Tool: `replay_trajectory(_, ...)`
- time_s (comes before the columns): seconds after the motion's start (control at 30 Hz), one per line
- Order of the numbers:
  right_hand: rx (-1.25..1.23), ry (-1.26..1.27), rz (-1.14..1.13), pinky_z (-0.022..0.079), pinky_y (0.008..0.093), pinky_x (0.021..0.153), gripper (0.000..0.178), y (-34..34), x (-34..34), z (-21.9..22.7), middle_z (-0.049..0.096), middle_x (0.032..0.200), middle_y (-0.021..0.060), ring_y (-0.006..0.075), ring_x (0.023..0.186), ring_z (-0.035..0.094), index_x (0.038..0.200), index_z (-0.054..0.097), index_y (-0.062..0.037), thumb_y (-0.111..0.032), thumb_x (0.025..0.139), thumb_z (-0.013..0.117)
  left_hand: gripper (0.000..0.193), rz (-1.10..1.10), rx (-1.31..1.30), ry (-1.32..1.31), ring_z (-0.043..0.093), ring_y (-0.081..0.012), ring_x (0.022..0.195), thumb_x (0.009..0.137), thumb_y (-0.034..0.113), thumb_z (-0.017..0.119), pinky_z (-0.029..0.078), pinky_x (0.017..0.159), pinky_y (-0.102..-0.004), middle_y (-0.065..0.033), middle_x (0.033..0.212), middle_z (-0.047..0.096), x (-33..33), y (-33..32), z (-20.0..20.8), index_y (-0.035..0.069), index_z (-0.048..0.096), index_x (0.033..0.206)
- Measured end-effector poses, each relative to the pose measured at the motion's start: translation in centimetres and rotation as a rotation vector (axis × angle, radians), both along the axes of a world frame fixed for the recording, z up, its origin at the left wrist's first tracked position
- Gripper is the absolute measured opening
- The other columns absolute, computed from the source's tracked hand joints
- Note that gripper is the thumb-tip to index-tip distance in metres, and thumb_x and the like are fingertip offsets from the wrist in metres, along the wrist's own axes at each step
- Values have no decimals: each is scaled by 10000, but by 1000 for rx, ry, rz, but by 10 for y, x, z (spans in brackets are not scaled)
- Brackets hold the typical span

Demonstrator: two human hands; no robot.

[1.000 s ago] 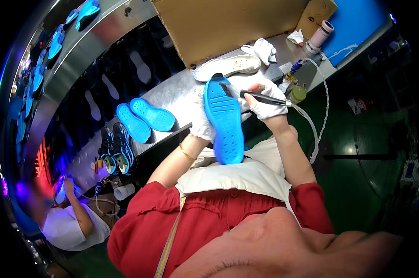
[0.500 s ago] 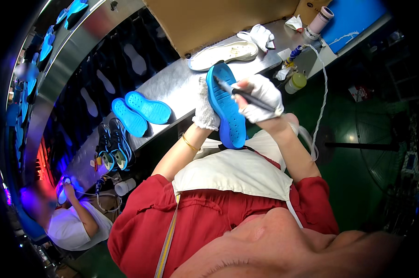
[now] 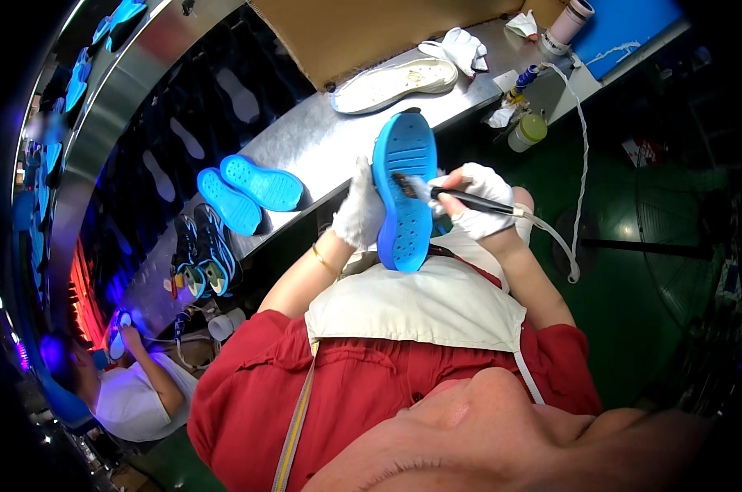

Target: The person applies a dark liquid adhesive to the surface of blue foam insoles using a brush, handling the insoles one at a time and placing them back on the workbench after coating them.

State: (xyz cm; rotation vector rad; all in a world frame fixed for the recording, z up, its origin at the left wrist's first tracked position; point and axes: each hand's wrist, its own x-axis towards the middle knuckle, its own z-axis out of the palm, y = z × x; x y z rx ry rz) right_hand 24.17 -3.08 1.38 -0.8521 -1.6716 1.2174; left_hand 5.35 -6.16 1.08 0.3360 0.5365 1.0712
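In front of me a blue shoe sole [image 3: 410,225] is held up, its perforated and ribbed inner face toward me. My left hand [image 3: 361,209], in a white glove, grips it by the left edge; the fingertips behind it are hidden. My right hand [image 3: 483,197], in a white glove with bare fingertips, is closed round a brush [image 3: 469,199] with a black handle. The dark bristles touch the middle of the sole's inner face. A pale tube runs from the handle's rear end. Two more blue soles [image 3: 260,187] lie side by side on the metal bench to the left.
On the metal bench [image 3: 326,131] lie a white shoe upper [image 3: 396,85] and white gloves [image 3: 463,51]. Dark sneakers [image 3: 211,250] stand further left. A yellow-green lidded jar [image 3: 528,132] and a pink bottle [image 3: 568,25] are at right. A co-worker [image 3: 137,394] sits lower left.
The brush has moved down from the sole's upper part to its middle, and its bristles now show clearly. The sole has turned slightly more upright. The co-worker's head has shifted.
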Motion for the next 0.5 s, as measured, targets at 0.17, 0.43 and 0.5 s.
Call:
replay_trajectory(0.17,-104,227,120,538,252,647,117,-2,1,-1,649,867,136,124,705,647,899,553,0,30,816,630,954,-66,-25,327,595,-246,1043,768,811,264,502,911,-380,-152,1203,564,3,13,-39,60,408,1338)
replay_trajectory(0.43,223,129,50,519,234,586,80,10,-9,13,659,853,94,90,620,622,857,588,-17,5,815,652,1092,89,213,-300,570,-338,1097,674,881,334,475,945,-473,-195,1266,534,17,55,-25,30,385,1358)
replay_trajectory(0.5,236,105,71,508,220,571,81,11,-10,19,665,862,86,81,597,609,854,591,-23,10,812,652,1104,103,226,-352,556,-362,1111,661,886,354,462,958,-490,-192,1284,522,13,65,-29,49,361,1381)
